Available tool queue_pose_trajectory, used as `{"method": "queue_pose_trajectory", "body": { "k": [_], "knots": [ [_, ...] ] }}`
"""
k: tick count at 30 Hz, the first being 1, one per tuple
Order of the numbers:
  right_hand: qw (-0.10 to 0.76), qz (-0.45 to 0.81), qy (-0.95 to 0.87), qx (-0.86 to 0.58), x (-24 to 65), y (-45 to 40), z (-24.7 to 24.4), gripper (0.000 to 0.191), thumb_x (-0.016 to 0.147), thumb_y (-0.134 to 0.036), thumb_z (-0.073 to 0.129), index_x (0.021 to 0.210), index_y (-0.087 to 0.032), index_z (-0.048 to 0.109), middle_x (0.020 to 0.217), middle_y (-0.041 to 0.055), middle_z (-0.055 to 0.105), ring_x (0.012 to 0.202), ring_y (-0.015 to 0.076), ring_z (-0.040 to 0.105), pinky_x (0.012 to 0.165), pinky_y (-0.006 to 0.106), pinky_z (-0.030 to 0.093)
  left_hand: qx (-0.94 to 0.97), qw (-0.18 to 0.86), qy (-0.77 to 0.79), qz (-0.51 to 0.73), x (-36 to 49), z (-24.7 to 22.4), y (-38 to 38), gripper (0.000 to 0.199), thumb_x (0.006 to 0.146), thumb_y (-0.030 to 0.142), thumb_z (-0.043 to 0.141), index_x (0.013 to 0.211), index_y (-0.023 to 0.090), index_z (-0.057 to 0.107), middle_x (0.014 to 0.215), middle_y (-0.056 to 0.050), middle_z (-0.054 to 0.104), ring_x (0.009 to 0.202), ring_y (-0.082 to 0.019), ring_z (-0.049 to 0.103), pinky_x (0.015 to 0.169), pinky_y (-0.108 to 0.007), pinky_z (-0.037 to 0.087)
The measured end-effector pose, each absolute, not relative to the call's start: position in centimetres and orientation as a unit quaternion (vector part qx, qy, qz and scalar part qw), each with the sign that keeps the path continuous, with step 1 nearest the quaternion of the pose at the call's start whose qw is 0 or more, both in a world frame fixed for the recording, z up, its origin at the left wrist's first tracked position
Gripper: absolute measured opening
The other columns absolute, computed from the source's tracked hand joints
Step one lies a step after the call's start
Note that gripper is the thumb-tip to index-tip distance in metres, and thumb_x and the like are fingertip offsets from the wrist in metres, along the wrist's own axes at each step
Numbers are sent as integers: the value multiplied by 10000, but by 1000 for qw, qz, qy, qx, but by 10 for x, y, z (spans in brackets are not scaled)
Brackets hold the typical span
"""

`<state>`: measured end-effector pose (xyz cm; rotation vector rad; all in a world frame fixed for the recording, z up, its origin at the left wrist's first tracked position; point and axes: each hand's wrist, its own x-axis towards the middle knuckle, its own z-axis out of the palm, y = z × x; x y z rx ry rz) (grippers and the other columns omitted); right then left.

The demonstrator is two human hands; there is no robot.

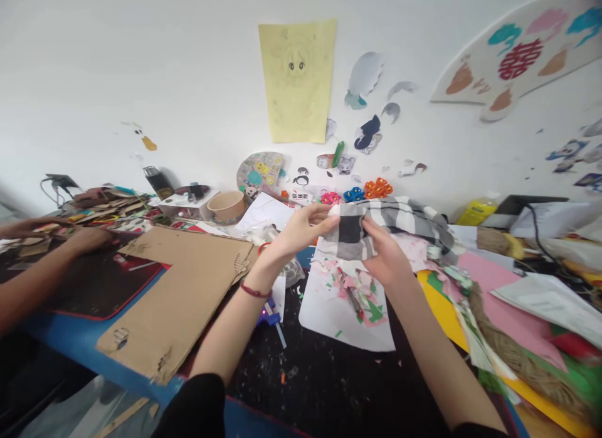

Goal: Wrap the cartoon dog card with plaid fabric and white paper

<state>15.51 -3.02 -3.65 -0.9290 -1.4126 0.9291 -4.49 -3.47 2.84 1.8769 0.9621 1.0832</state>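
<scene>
Between my two hands hangs a piece of black, white and grey checked cloth [352, 228], its long end trailing to the right over the clutter. My left hand [308, 228] pinches the cloth's left edge between thumb and fingers. On the other side, my right hand [383, 253] grips the same cloth, its fingers partly behind the fabric. Below them lies a white sheet of paper [324, 312] strewn with pink and green scraps and a pen-like tool [353, 300]. A blue glue gun [268, 312] with a clear stick rests left of the paper.
A large cardboard sheet [188, 287] lies on the left. Beyond it, a co-worker's hands [89, 240] are over scraps. A tape roll [226, 206], a black bottle [157, 182] and beaded flowers [377, 188] stand along the wall. Coloured paper [512, 300] and twine [517, 356] crowd the right.
</scene>
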Motion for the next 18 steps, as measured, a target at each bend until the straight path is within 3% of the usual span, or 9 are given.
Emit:
{"method": "queue_pose_trajectory", "body": {
  "k": [2,6,8,11,16,18],
  "knots": [
    [614,457,-539,-352,152,-27,-20,397,879,-526,614,1216,-323,675,1251,16,707,1183,283,661,932,451,595,680,440,321,491,-24,31,-35,421,845,464,696,1060,102,683,1016,-119,742,913,-199,689,829,-304,542],
    [649,527,-471,-281,166,-34,3,437,768,-408,807,1172,-291,690,1154,32,747,1081,271,705,911,405,593,635,420,312,569,4,30,-33,352,776,499,764,823,158,692,775,-47,687,744,-171,636,675,-287,511],
    [641,510,-495,-289,175,-37,7,473,690,-334,876,1130,-268,715,1091,32,765,1027,261,719,885,384,600,632,396,323,583,11,28,-35,320,767,481,779,769,178,677,717,-25,647,689,-157,597,606,-272,467],
    [629,460,-531,-333,185,-38,5,381,643,-302,905,988,-218,769,982,37,783,895,245,738,817,370,615,628,368,340,595,17,25,-39,323,774,477,771,713,191,635,660,-5,585,630,-138,531,535,-261,390],
    [694,325,-516,-383,204,-27,2,197,717,-360,861,816,-209,783,788,19,764,696,168,704,695,283,589,616,317,372,618,19,19,-34,491,773,434,772,556,197,400,546,48,318,529,-92,314,479,-260,216],
    [719,304,-496,-380,212,-21,3,235,786,-437,799,787,-202,777,726,24,737,652,143,679,664,254,568,625,311,370,614,18,16,-26,545,771,421,773,544,199,330,554,55,253,523,-85,263,482,-263,181]
  ]
}}
